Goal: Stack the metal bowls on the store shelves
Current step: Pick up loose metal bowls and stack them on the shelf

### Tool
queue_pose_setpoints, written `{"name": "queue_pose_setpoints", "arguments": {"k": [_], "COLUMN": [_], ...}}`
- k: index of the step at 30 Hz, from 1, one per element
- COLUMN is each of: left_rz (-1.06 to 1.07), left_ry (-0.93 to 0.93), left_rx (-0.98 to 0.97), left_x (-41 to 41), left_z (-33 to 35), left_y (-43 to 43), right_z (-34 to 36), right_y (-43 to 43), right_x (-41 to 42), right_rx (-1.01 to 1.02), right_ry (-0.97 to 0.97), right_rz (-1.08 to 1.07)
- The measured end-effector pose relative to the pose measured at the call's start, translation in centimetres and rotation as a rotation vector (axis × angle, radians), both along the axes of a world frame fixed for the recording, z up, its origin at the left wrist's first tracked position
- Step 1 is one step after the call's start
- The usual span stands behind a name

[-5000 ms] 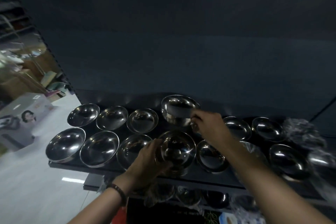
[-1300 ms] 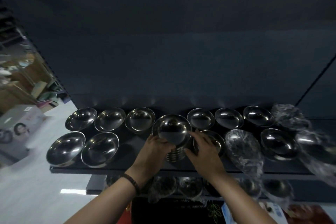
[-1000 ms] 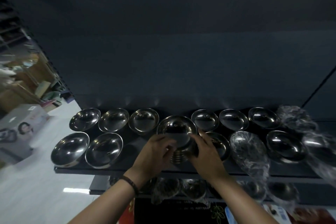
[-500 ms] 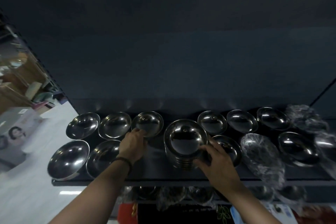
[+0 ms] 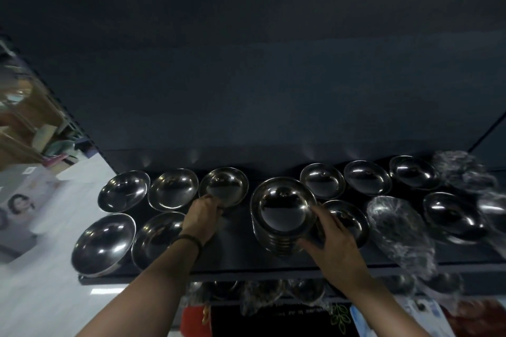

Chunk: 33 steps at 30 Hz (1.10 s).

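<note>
Steel bowls crowd a dark shelf (image 5: pixel 238 230). At the far left, two single bowls (image 5: pixel 123 191) sit in the back row, a large front bowl (image 5: pixel 104 243) before them. The left hand (image 5: pixel 202 216), a dark band (image 5: pixel 189 239) on its wrist, reaches over the second front bowl (image 5: pixel 156 238), hiding part of it. Its curled fingers seem to pinch the near rim of the third back-row bowl (image 5: pixel 224 186), though blur makes that grip uncertain. Bare shelf lies between that and the stack (image 5: pixel 283 213) of nested bowls at mid-shelf. The right hand (image 5: pixel 331 243) curls round the stack's right side, thumb low, covering part of a neighbouring bowl (image 5: pixel 347 216). Rightward lie a plastic-wrapped bundle (image 5: pixel 399 230) and more loose bowls.
</note>
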<state>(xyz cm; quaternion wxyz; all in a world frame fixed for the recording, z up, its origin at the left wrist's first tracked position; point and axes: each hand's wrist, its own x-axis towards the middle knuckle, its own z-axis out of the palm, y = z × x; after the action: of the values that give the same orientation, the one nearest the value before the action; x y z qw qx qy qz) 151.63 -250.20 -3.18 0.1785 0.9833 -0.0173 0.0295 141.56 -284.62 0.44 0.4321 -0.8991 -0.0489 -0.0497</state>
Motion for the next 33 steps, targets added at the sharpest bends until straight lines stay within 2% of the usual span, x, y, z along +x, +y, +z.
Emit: {"name": "queue_pose_setpoints", "arguments": {"k": [3, 11, 18, 25, 33], "left_rz": [0.003, 0.035, -0.112, -0.217, -0.269], "left_ry": [-0.078, -0.312, -0.484, -0.469, -0.387], "left_rx": [-0.089, -0.242, -0.239, -0.211, -0.151], "left_x": [-0.8, -4.6, -8.2, -10.2, -11.7], "left_z": [0.9, 7.0, 13.0, 12.7, 9.3], "left_y": [-0.4, -2.1, -5.5, -9.0, -12.3], "right_z": [-0.2, 0.9, 1.9, 2.9, 2.7], "right_y": [0.0, -0.1, -0.9, -2.1, -2.8], "right_x": [0.0, 0.0, -0.1, 0.8, 1.4], "right_rx": [0.041, 0.059, 0.166, 0.176, 0.425], "right_ry": [0.076, 0.095, 0.138, 0.166, 0.321], "right_rz": [-0.031, -0.021, 0.021, 0.0, -0.095]}}
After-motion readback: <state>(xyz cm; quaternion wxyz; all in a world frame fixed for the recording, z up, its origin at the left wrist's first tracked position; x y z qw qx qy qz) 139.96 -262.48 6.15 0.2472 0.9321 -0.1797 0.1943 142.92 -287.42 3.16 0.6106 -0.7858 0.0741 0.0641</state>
